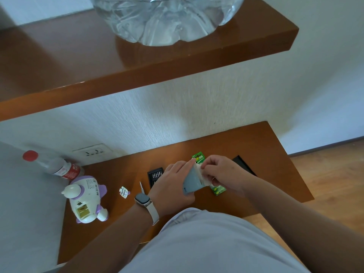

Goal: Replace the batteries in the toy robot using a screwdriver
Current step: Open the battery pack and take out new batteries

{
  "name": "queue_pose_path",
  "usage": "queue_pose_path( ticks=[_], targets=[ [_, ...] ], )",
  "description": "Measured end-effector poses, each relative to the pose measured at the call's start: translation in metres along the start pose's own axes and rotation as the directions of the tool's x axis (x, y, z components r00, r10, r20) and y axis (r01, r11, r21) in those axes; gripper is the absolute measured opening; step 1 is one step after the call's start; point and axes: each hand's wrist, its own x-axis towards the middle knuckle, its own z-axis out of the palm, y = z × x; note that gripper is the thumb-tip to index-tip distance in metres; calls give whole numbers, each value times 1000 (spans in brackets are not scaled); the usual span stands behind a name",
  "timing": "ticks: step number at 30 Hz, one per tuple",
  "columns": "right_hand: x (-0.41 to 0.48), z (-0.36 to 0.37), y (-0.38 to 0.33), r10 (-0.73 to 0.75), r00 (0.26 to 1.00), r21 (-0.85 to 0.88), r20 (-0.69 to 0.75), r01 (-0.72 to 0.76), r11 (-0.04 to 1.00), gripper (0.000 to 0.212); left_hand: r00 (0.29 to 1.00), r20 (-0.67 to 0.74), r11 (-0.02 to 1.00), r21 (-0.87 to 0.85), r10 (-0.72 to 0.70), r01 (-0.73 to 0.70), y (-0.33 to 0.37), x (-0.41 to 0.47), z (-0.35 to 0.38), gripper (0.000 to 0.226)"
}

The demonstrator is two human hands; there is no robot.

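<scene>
Brown glossy wooden tabletop (266,146), set against a white textured wall (177,115) with a socket (92,151); matching shelf (78,62) above, carrying a large clear ribbed water jug (167,18). Item: toy robot (86,196), white and lilac moulded plastic, rounded, lying at near left with its battery bay (82,210) uncovered and facing up. Judged light, hard and rather slick, its small limbs the weak points; best held round the broad body, clear of the bay. Item: battery cover (124,192), small, lying loose just right of the robot. Item: screwdriver (141,187), slim, pale, lying between cover and wrist; bit case (155,174), black, open, just beyond. Item: battery pack (219,191), green printed card, flat on the tabletop beneath both hands; judged stiff card with heavy cells. Left hand (173,184), smartwatch (142,200) at the wrist, gripped a grey-blue packet (193,181), flat and flexible, contents not discernible. Right hand (222,172) pinched a white flap (199,168) at the packet's far edge, fingers curled. Also: red-capped bottle (59,168) at far left, leaning by the wall; black rectangular inset (243,164) at far right.
</scene>
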Motion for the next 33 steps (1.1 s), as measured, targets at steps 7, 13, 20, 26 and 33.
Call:
queue_pose_path(
  ticks=[7, 13, 20, 26, 33],
  targets=[
    [0, -9, -11, 158, 982, 595, 106, -190, 781, 42, 999, 12, 999, -21, -48, 48, -3, -3, 1, 90],
    [7, -6, -1, -44, 998, 550, 49, 10, 835, 38, 997, 7, 996, -43, -74, 74, -1, -2, -2, 92],
    [7, 7, 10, -224, 941, 59, -254, 246, 968, 34, 995, -33, 993, -70, -94, 92, 4, -2, -3, 92],
    [7, 16, 14, -316, 888, -78, -334, 308, 948, 25, 991, -78, 993, -62, -105, 100, 3, 0, -1, 90],
    [9, 22, 16, -394, 881, -269, -263, 325, 907, 18, 991, -71, 989, -100, -116, 108, 6, 2, -6, 90]
  ],
)
